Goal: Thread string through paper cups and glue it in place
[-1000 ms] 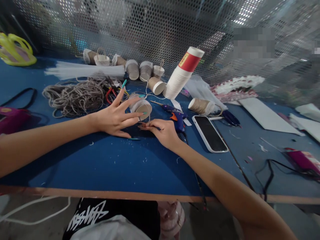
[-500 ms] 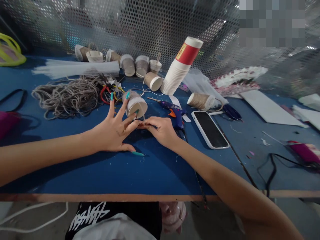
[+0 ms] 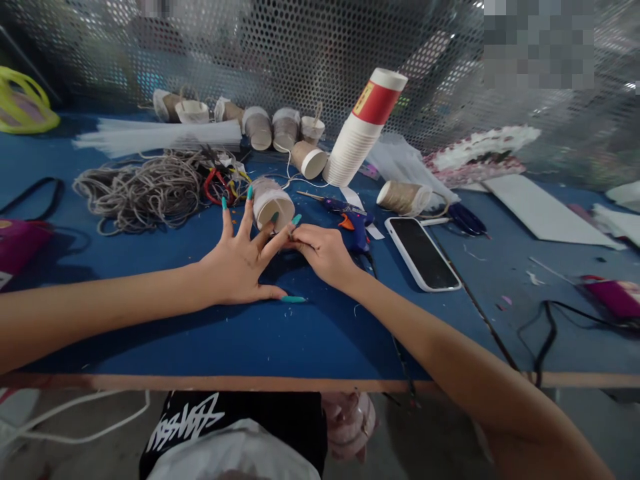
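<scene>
A paper cup (image 3: pixel 273 200) wrapped in grey cord and white mesh lies tipped on the blue table, its mouth toward me. My left hand (image 3: pixel 240 263) is spread wide around it: one finger reaches into the mouth, two others lie outside along its left side, and the cup sits between them. The left index finger meets the right fingertips below the rim. My right hand (image 3: pixel 323 253) is closed in a pinch at the rim's lower right, where a pale cord runs from the cup; the pinched end is hidden.
Behind the cup lie a heap of grey cord (image 3: pixel 145 190), red-handled scissors (image 3: pixel 213 187) and several wrapped cups (image 3: pixel 257 130). A leaning stack of paper cups (image 3: pixel 353 143), a blue glue gun (image 3: pixel 356 227) and a phone (image 3: pixel 424 257) are to the right.
The left index finger has lifted and now points up beside the rim. Both hands stay at the cup, and the cord is less visible at the right fingers. The view has shifted slightly.
</scene>
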### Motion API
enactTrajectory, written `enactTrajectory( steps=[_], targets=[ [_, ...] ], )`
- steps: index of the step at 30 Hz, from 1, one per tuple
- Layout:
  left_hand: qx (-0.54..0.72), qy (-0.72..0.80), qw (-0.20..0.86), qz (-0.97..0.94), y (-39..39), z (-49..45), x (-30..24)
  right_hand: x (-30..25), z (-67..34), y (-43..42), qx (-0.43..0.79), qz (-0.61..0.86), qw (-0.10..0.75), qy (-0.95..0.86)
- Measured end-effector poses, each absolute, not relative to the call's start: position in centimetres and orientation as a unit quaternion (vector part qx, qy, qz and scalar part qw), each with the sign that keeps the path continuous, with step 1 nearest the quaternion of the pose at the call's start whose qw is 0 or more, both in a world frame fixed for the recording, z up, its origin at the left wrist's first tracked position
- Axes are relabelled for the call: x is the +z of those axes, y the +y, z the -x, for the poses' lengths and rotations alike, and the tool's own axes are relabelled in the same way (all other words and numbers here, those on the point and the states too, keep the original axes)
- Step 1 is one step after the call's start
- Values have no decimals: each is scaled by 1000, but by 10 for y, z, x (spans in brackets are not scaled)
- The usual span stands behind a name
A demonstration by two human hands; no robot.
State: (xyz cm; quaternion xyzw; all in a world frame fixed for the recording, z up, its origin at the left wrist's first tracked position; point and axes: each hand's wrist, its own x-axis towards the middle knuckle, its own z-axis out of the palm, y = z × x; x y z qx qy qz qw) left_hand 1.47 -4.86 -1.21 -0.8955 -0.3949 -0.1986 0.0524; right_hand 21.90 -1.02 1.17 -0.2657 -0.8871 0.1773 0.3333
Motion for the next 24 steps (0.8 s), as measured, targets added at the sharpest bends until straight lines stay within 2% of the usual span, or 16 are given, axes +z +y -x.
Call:
enactTrajectory(
  steps=[8,24],
  targets=[
    [-18,-486,36,873,-58,-30,19,12,-218,-9,186,262,344,-882],
    [-80,-467,29,880,-54,-25,12,15,-215,-8,219,292,338,-867]
  ],
)
